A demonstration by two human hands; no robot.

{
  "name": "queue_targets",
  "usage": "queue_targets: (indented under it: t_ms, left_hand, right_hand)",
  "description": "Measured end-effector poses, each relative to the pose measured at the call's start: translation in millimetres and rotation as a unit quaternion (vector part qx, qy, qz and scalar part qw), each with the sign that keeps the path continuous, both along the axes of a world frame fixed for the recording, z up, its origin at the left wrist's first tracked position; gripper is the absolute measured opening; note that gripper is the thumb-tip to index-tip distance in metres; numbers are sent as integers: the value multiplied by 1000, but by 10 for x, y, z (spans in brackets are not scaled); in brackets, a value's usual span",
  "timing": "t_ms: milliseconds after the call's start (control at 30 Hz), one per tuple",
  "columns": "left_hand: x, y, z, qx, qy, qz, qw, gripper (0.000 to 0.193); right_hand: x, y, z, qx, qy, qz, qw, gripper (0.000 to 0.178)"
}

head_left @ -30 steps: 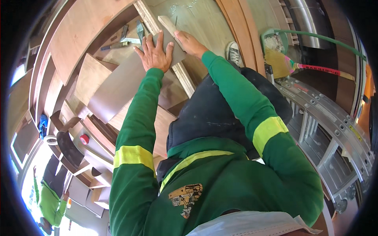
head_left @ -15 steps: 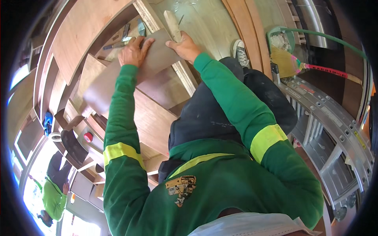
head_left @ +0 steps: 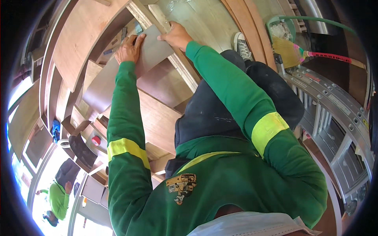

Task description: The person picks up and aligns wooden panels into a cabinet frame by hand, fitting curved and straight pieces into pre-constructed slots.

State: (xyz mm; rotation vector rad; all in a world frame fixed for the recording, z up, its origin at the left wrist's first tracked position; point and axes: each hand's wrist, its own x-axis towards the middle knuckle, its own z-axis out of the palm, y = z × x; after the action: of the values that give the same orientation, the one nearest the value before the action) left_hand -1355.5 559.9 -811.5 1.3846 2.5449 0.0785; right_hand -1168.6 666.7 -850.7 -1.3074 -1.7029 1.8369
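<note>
Head view, looking down past your green sleeves: your left hand (head_left: 128, 49) is spread flat on the grey panel (head_left: 118, 74), palm down, fingers (head_left: 138, 39) splayed and not gripping anything, just pinning the sheet against the plywood behind it. That flat press keeps the thin panel from sliding or bowing. Your right hand (head_left: 177, 36) sits at the panel's upper right corner, fingers curled over the edge where it meets the pale wooden strip (head_left: 159, 17); it looks clenched on that corner, though whether it also holds the strip I cannot tell.

The panel lies tilted across the brown plywood pieces (head_left: 157, 118), its top edge tight against the strip and the laminated plywood edge (head_left: 185, 70). So there's little room upward or to the right; open space for shifting it looks to be down and to the left, along the stepped boards.

Over on your right, an aluminium ladder (head_left: 334, 118) crowds your knee, with a broom (head_left: 291, 51) and green dustpan (head_left: 281, 27) beyond. Lower left, another person in green (head_left: 57, 198) works well apart.
</note>
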Motion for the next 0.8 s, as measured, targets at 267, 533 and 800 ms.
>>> queue_targets:
  t_ms: [267, 533, 800]
  left_hand:
    - [-1, -10, 43, -8, -35, 37, 999, 67]
    - [-84, -32, -40, 3, -45, 31, 999, 68]
    - [-62, 6, -68, -5, -55, 47, 997, 68]
  right_hand:
    - [-20, 43, 3, 15, -22, 21, 999, 59]
    - [-87, 87, -33, -39, 28, 1, 999, 57]
    - [-175, 211, 2, -5, -23, 9, 1000, 58]
